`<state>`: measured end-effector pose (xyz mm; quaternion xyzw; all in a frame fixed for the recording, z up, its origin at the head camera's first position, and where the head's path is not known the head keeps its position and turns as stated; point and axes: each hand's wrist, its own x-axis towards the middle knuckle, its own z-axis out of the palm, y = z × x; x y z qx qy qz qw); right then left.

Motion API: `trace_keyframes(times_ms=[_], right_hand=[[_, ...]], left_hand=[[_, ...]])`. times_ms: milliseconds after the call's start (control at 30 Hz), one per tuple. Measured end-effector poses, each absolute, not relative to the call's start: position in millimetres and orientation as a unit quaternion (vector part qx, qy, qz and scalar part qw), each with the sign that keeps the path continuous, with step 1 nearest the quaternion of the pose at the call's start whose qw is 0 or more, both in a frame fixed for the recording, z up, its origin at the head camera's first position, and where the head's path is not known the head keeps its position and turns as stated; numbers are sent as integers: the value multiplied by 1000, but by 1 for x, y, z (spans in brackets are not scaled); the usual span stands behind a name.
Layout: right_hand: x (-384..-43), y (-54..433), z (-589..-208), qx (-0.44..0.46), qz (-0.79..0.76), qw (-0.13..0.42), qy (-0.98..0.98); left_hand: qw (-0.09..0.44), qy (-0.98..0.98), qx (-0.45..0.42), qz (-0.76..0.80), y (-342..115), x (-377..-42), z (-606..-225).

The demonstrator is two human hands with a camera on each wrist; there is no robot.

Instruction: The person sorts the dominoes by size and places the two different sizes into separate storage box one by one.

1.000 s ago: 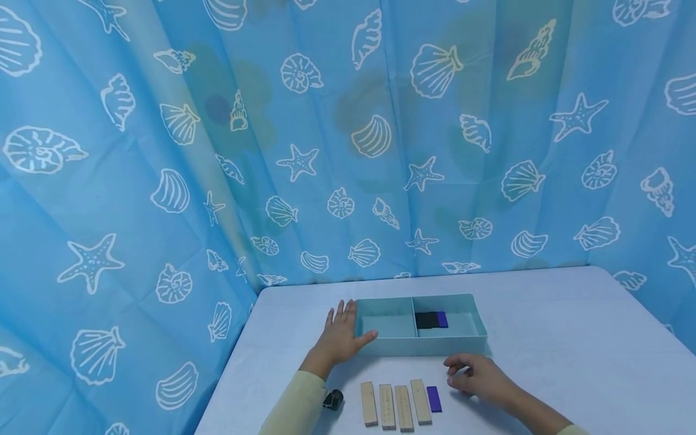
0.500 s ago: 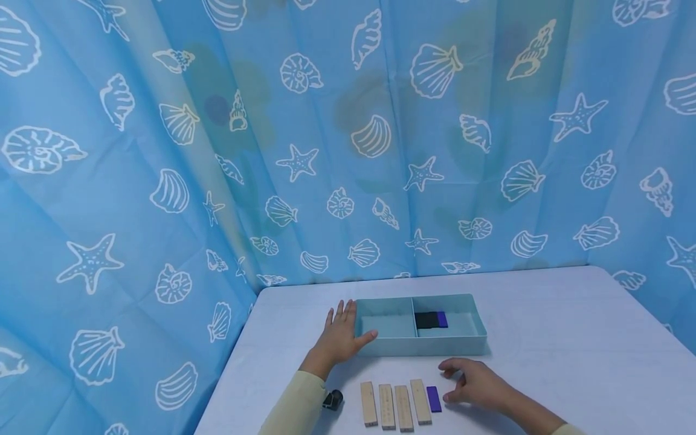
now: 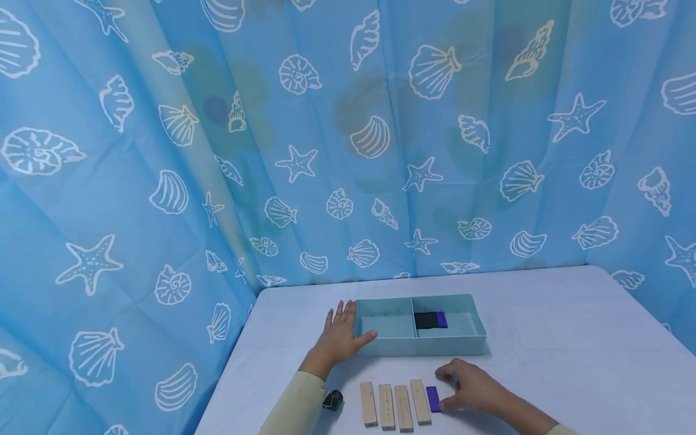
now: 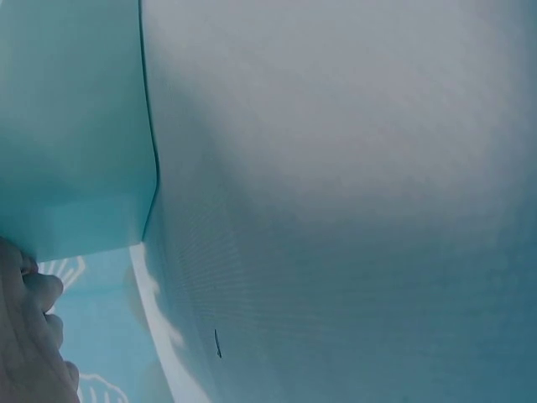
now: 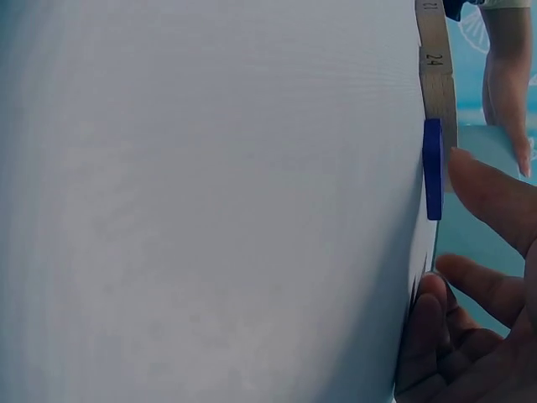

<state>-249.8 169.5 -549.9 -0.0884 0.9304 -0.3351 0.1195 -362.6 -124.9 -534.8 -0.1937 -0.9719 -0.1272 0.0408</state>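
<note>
My left hand rests against the left end of a pale teal two-compartment tray, fingers straight and thumb over the front rim. In front of the tray, a flat purple block lies to the right of several wooden blocks standing in a row. My right hand is beside the purple block, its thumb tip right at the block's edge and the index finger extended apart from it. The right wrist view shows the purple block close to the thumb, with a gap between thumb and fingers.
In the tray's right compartment lie black pieces and a purple piece against the divider. A small black object sits by the left sleeve. A shell-patterned blue curtain hangs behind the white table.
My right hand has moved slightly left and its thumb has spread from the index finger, now reaching the purple block. The left hand and the tray stay in place.
</note>
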Motion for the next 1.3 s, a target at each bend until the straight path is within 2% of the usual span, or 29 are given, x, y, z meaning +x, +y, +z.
trace_keyframes(times_ms=[800, 1300], right_hand=[[-245, 160, -554, -102, -309, 119, 938], [-237, 161, -552, -129, -417, 138, 889]], left_hand=[[34, -971, -192, -137, -126, -361, -539], [29, -972, -188, -134, -124, -361, -533]])
